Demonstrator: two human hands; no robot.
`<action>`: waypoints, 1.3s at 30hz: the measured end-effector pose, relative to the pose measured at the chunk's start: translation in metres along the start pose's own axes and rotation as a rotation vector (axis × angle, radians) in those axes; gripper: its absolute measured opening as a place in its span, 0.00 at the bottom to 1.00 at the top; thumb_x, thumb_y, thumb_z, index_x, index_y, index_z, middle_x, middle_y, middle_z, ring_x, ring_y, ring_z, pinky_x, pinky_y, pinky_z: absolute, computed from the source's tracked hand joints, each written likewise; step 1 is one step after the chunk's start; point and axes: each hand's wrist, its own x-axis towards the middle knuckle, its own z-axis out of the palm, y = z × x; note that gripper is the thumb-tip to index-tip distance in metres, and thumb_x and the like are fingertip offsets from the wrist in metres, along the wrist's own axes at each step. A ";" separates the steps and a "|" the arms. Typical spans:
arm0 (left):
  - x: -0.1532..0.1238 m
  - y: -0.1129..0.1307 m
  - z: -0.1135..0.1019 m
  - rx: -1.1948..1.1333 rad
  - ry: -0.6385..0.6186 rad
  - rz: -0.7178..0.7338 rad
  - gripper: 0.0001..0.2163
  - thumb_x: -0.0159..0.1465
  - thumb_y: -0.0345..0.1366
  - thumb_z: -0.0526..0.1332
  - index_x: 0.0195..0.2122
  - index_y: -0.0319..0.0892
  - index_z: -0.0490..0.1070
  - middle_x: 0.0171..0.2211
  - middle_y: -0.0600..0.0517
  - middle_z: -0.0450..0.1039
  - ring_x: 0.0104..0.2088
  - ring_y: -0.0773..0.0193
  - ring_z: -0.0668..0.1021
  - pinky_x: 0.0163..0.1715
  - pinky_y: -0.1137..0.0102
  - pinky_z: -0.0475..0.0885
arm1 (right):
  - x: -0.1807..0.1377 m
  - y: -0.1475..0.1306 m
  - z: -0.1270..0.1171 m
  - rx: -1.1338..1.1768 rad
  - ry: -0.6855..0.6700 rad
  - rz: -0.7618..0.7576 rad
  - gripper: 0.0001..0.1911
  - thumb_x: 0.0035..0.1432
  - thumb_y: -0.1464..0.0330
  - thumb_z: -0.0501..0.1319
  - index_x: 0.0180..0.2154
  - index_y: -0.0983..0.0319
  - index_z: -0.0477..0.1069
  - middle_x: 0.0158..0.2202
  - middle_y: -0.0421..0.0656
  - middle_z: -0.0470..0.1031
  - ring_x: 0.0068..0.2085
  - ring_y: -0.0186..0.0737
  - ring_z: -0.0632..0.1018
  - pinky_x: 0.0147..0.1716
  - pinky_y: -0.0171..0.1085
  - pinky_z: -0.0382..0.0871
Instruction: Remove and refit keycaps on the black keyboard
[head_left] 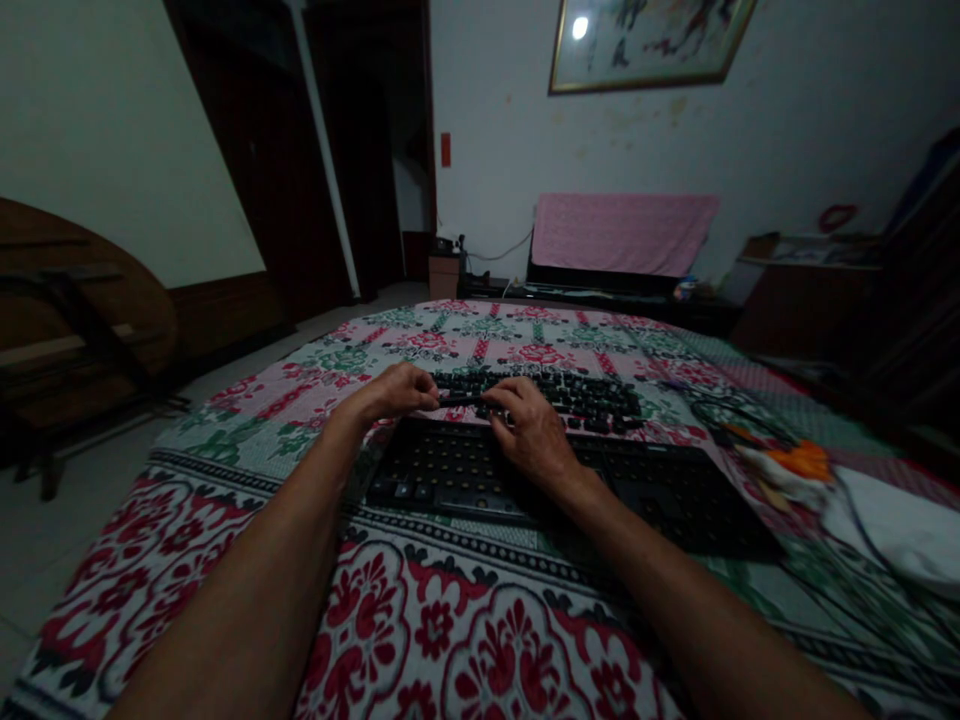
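A black keyboard (pixel 442 465) lies in front of me, with most of its key positions bare and a few keycaps (pixel 412 490) at its lower left. Just beyond its back edge, my left hand (pixel 405 390) pinches the left end of a long black keycap (pixel 460 400). At the other end, the curled fingers of my right hand (pixel 529 428) close on the same piece, while the wrist passes over the keyboard. Loose black keycaps (pixel 600 400) lie in rows behind the keyboard, partly hidden by my hands.
A flowered cloth (pixel 480 650) covers the table. To the right are black cables (pixel 739 410), an orange object (pixel 802 460) and a white item (pixel 900 525). A folded round tabletop (pixel 82 290) leans at the left; a pink cloth (pixel 622 232) hangs at the back.
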 end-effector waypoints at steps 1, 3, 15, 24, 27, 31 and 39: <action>-0.002 0.003 0.000 -0.070 -0.041 0.001 0.10 0.43 0.38 0.61 0.25 0.38 0.72 0.20 0.56 0.69 0.23 0.70 0.68 0.23 0.75 0.61 | 0.000 -0.002 -0.001 -0.002 -0.002 -0.039 0.14 0.54 0.74 0.53 0.43 0.63 0.68 0.43 0.47 0.66 0.44 0.39 0.66 0.45 0.36 0.60; -0.006 0.010 0.001 -0.194 -0.151 -0.014 0.10 0.44 0.38 0.62 0.26 0.37 0.72 0.20 0.56 0.68 0.22 0.71 0.67 0.22 0.76 0.60 | 0.000 -0.004 -0.002 -0.025 -0.028 -0.088 0.14 0.53 0.74 0.54 0.43 0.62 0.68 0.44 0.46 0.65 0.44 0.40 0.65 0.44 0.38 0.59; -0.020 0.016 -0.003 -0.327 -0.401 -0.046 0.12 0.44 0.39 0.64 0.27 0.37 0.70 0.20 0.56 0.66 0.23 0.72 0.67 0.23 0.76 0.62 | -0.001 -0.004 -0.003 -0.175 -0.153 -0.202 0.10 0.57 0.71 0.52 0.40 0.61 0.69 0.38 0.46 0.67 0.40 0.40 0.65 0.38 0.37 0.56; -0.034 0.027 -0.001 -0.290 -0.429 -0.043 0.11 0.45 0.38 0.64 0.27 0.36 0.72 0.20 0.55 0.67 0.21 0.72 0.67 0.22 0.76 0.61 | 0.001 -0.004 -0.026 0.069 -0.391 -0.104 0.10 0.49 0.71 0.59 0.36 0.61 0.72 0.33 0.42 0.71 0.34 0.35 0.70 0.33 0.31 0.60; -0.043 0.035 0.002 -0.266 -0.421 -0.040 0.12 0.45 0.38 0.64 0.29 0.36 0.74 0.19 0.55 0.68 0.21 0.71 0.67 0.22 0.75 0.61 | -0.007 -0.007 -0.035 0.214 -0.481 0.006 0.11 0.47 0.69 0.59 0.36 0.61 0.74 0.31 0.40 0.74 0.31 0.33 0.72 0.30 0.30 0.60; -0.052 0.041 0.012 -0.232 -0.436 -0.016 0.11 0.45 0.37 0.64 0.30 0.38 0.75 0.18 0.56 0.68 0.21 0.72 0.66 0.23 0.74 0.62 | -0.023 -0.009 -0.039 0.369 -0.547 0.151 0.13 0.46 0.67 0.60 0.36 0.62 0.74 0.32 0.40 0.76 0.31 0.33 0.73 0.29 0.29 0.62; -0.054 0.038 0.019 -0.144 -0.464 0.033 0.10 0.46 0.37 0.63 0.29 0.40 0.75 0.20 0.56 0.69 0.22 0.72 0.67 0.21 0.76 0.60 | -0.036 -0.012 -0.038 0.557 -0.622 0.277 0.15 0.46 0.64 0.60 0.36 0.64 0.74 0.31 0.40 0.76 0.30 0.33 0.73 0.27 0.29 0.63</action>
